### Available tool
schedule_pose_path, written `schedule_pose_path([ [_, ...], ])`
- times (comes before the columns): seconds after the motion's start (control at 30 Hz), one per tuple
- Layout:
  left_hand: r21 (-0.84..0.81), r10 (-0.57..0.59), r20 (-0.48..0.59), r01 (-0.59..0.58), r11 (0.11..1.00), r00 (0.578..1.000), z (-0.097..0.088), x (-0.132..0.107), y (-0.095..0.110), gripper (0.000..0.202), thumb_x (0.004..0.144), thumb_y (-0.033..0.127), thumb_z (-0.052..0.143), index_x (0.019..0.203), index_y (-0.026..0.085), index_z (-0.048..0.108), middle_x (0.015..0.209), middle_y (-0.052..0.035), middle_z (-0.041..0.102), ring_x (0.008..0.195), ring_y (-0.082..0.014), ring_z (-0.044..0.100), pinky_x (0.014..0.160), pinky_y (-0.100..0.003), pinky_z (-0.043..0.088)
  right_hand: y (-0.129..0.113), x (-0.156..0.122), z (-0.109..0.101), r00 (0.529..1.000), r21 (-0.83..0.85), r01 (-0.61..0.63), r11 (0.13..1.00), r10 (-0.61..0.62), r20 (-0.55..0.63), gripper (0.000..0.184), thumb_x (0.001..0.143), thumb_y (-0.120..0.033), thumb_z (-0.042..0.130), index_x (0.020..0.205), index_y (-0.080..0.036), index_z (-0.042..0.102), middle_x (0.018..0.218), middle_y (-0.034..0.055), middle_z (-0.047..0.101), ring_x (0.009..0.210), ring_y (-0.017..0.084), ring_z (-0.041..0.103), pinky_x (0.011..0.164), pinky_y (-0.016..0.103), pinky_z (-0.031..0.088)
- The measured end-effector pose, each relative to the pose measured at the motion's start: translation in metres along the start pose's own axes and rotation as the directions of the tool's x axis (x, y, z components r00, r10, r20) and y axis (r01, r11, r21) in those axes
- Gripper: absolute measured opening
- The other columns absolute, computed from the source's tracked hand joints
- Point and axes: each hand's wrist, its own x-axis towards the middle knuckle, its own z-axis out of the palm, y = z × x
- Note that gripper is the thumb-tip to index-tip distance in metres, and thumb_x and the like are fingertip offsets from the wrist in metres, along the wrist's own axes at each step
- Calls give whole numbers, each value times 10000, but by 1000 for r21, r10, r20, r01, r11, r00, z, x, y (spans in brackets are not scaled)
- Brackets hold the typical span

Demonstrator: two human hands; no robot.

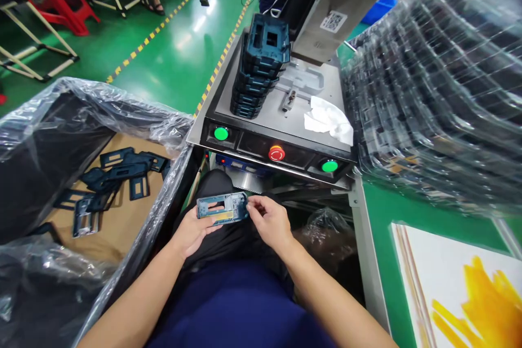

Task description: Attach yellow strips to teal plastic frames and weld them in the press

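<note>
Where left hand (193,232) grips: fingers clamped on casing (240,202);
Right hand (272,223): fingertips at its right end — can't tell whether pinched shut;
Casing: I'd keep it steady

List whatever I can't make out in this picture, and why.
All in the head view:
Right hand: whether its fingertips grip anything; too small to tell.
Left hand: parts of its fingers, hidden behind the housing.
Trays: their contents, blurred.
Label: its code, too small to read.
Machine head: its top, cut off by the upper edge.
</note>
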Motion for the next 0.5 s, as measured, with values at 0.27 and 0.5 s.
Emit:
schedule_pose_path([
  [0.27,57,-58,111,52,997,992,-1,-4,-1,493,700,171,757,1163,178,587,1218,-154,641,1124,-317,600,957,-457,444,-8,1,-3,800,-253,528,811,-375,468,779,680,-192,711,1394,-132,407,1461,170,373,1361,321,304,1115,464,305],
  [0.5,-237,-83,231,139,961,969,-5,1,2,564,801,594,581,1203,199,571,1297,-177,585,1229,-352,517,1022,-495,391,-37,35,-59,813,-244,522,817,-391,431,767,672,-253,706,1375,-153,413,1371,153,480,1270,267,443,1078,377,358],
])
